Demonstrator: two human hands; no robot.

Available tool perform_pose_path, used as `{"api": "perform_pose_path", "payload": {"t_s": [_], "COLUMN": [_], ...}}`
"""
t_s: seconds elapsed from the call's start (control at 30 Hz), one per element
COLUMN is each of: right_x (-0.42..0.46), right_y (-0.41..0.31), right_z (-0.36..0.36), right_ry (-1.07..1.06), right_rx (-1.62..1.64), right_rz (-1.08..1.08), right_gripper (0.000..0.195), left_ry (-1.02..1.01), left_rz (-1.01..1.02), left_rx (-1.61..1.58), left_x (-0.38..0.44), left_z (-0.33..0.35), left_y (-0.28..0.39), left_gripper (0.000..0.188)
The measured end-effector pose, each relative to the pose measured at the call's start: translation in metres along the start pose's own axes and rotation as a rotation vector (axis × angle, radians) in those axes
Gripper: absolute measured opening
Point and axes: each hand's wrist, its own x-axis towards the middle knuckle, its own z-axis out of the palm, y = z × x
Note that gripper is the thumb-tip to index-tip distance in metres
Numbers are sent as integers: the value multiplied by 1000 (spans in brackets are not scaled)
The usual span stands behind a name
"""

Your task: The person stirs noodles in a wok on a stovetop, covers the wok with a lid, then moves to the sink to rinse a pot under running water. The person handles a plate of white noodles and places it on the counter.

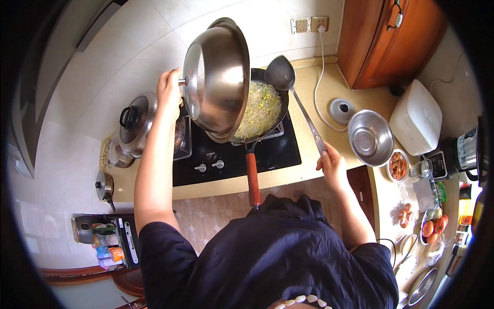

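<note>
My left hand point(168, 89) grips the knob of a large domed metal lid point(227, 79) with a glass window. The lid is tilted on its side over the left part of a wok point(285, 112), hiding that part. Bean sprouts point(262, 110) with yellow heads lie in the wok, whose wooden handle point(252, 179) points toward me. In my right hand point(332, 167) is the end of a long-handled metal wok ladle point(308, 123). Its dark bowl is raised by the wok's upper right rim; whether they touch, I cannot tell.
A black gas cooktop point(235, 162) carries the wok. Left of it stands a lidded pot point(137, 117). To the right are a steel bowl point(370, 137), a white lid point(341, 111), a dish of reddish food point(397, 166), eggs point(405, 214) and tomatoes point(434, 228). A white cord point(318, 81) hangs from the wall socket.
</note>
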Motion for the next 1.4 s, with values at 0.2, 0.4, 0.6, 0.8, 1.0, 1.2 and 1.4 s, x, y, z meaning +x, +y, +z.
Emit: {"api": "perform_pose_path", "payload": {"t_s": [0.2, 0.4, 0.6, 0.8, 1.0, 1.2, 1.4], "right_x": [4, -12, -26, -38, -43, -42, -44], "right_y": [17, 6, 2, 6, 9, 4, 6], "right_z": [3, -9, -35, -42, -46, -48, -53], "right_ry": [17, 169, 259, 313, 314, 317, 351], "right_rx": [-149, 465, 485, 491, 489, 502, 521], "right_rz": [-71, 142, 161, 194, 192, 180, 178], "right_gripper": [28, 26, 25, 26, 26, 25, 21], "left_ry": [-38, -96, -243, -299, -319, -295, -310], "left_rz": [41, 289, 382, 355, 362, 404, 382], "left_rx": [32, 418, 790, 958, 977, 937, 946], "left_x": [13, 32, 11, 18, 19, 18, 25], "left_z": [17, 45, 86, 107, 116, 121, 123], "left_y": [3, -24, -35, -67, -77, -89, -98], "left_gripper": [36, 40, 42, 45, 49, 47, 46]}}
